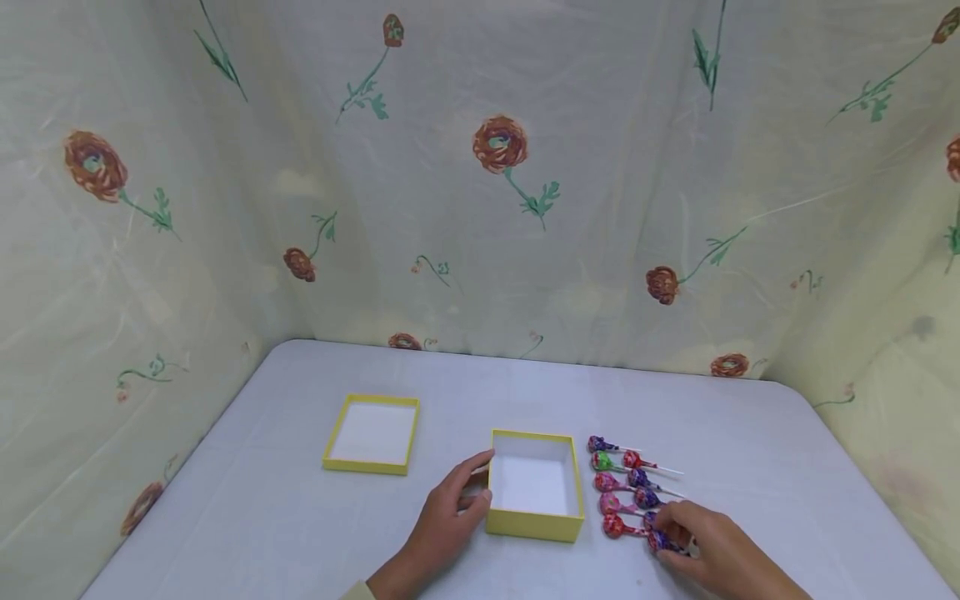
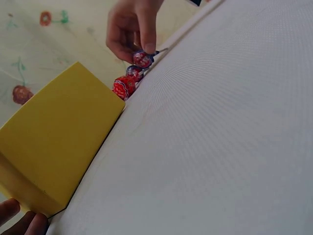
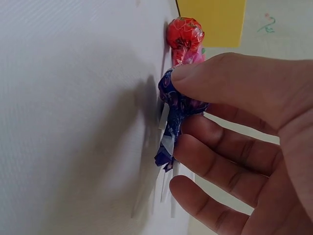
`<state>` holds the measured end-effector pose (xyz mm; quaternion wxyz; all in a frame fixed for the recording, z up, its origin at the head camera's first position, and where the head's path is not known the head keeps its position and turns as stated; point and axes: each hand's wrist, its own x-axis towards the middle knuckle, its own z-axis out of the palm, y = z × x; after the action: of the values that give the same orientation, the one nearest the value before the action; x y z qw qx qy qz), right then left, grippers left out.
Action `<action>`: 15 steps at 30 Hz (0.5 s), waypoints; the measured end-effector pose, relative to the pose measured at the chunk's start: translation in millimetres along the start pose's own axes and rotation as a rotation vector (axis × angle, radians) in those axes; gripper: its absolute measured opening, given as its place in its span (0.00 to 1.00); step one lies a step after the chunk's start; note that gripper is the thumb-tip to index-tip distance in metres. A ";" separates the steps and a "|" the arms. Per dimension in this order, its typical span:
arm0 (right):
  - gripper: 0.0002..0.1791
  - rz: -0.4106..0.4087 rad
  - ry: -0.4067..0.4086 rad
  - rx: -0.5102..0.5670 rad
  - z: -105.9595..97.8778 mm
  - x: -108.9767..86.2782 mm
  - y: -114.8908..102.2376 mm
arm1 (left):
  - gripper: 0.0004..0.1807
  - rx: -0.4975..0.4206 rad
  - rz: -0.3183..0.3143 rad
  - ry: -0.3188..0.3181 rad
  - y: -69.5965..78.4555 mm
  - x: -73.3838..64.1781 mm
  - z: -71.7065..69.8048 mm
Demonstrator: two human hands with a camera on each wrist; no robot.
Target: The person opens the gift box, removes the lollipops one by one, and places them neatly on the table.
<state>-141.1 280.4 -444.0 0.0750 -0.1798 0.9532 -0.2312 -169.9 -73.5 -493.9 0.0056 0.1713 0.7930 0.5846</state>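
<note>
A square yellow box (image 1: 534,524) with a white inside stands open-topped at the middle of the table. My left hand (image 1: 447,511) rests its fingertips against the box's left side. To the right of the box, several wrapped lollipops lie in two columns, among them a red lollipop (image 1: 613,526), a green lollipop (image 1: 602,462) and a pink lollipop (image 1: 610,503). At the near end of the right column, my right hand (image 1: 708,542) pinches a dark purple lollipop (image 3: 172,93) by its head between thumb and fingers. Its stick is partly hidden.
A shallow yellow lid (image 1: 367,467) lies inside up at the left, farther back than the box. White cloth covers the table (image 1: 255,517). Behind and at both sides hangs a flowered curtain (image 1: 585,208).
</note>
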 end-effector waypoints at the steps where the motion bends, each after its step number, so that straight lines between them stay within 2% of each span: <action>1: 0.13 -0.001 -0.004 -0.001 0.5 0.3 0.5 | 0.26 -0.002 0.002 0.000 0.1 -0.2 -0.2; 6: 0.11 -0.039 0.004 -0.014 1.7 1.5 2.7 | 0.26 -0.010 0.009 -0.001 0.7 -1.0 -0.9; 15: 0.12 0.012 -0.006 -0.008 1.5 2.7 0.6 | 0.26 -0.001 -0.012 0.001 -1.1 0.0 -0.7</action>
<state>-143.4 279.2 -445.8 0.0783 -0.1752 0.9550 -0.2262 -170.3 -74.4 -494.7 0.0090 0.1662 0.7937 0.5851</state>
